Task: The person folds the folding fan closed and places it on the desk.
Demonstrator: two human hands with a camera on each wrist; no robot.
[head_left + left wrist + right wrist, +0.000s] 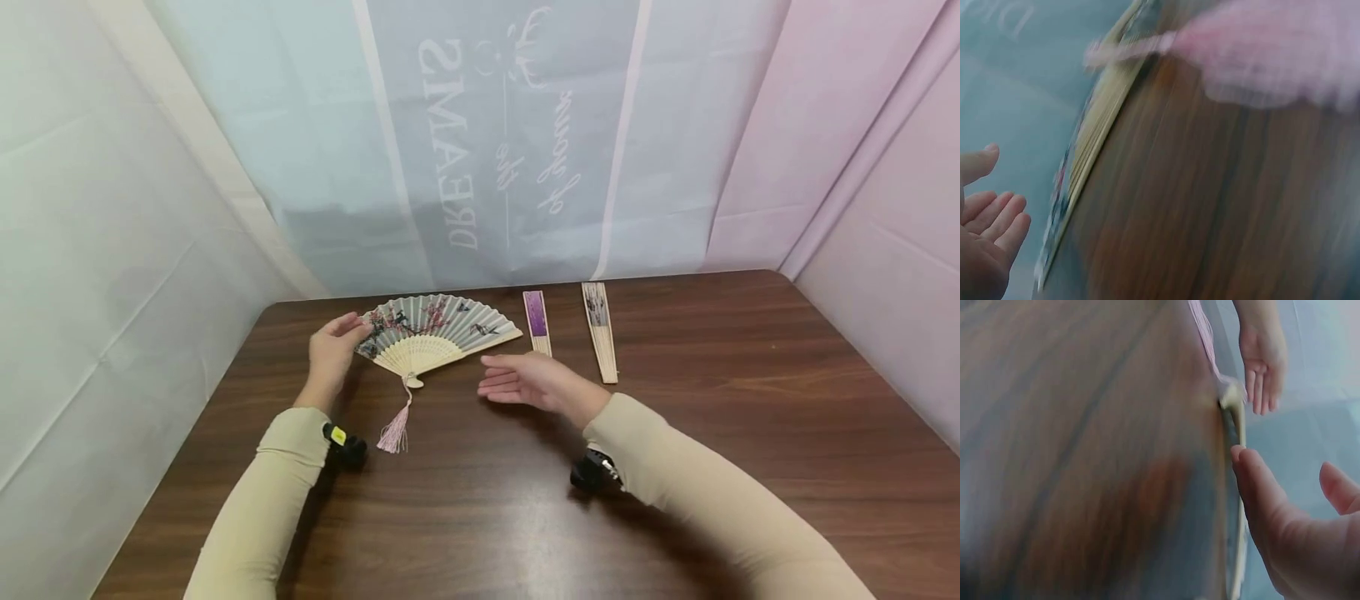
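A spread folding fan (pixel 420 350) with pale ribs and a grey leaf painted with red blossoms lies at the table's far left. From its pivot a pink tassel (pixel 394 429) trails toward the near side; in the left wrist view the tassel (pixel 1272 50) looms large and blurred. At the fan's left edge is my left hand (pixel 332 354), fingers extended and slightly bent. My right hand (pixel 536 382) is by the fan's right end, palm turned toward it and fingers straight. Neither hand grips anything. The right wrist view shows both hands with fingers loose, the fan edge-on between them.
Right of the open fan lies a folded purple fan (pixel 536 317), partly hidden behind my right hand. Farther right is a folded grey fan (pixel 598 333). A printed cloth (pixel 517 167) hangs along the back edge of the dark wooden table (pixel 480 517), with pale cloth at both sides.
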